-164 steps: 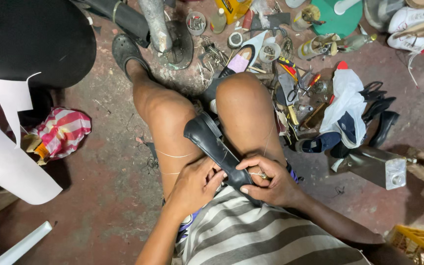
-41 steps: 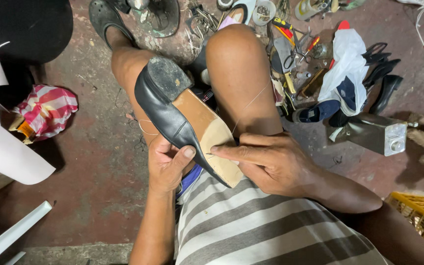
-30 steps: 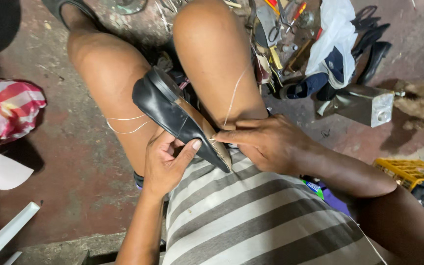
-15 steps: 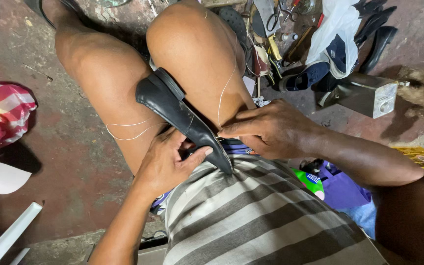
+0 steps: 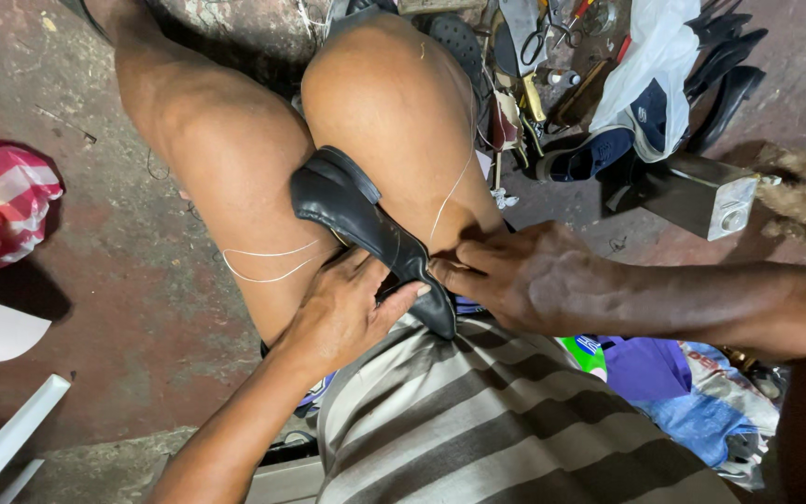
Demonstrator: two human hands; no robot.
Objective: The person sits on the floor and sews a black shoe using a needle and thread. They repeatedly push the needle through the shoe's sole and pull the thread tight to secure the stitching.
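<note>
Toe end of black shoe (image 5: 366, 224) was covered by left hand (image 5: 342, 313) & right hand (image 5: 524, 275); couldn't tell how either gripped it. Fingertips of both were tucked under, out of sight. Shoe's sole faced away. White thread (image 5: 268, 264) ran off behind the leg. Tools (image 5: 552, 47) at top edge were cut off, too jumbled to ID. Striped bag (image 5: 2, 201) was clipped at left edge.

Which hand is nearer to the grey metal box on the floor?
Right. The right hand grips the black shoe on the lap, box-side; the left hand lies farther from the metal box.
</note>
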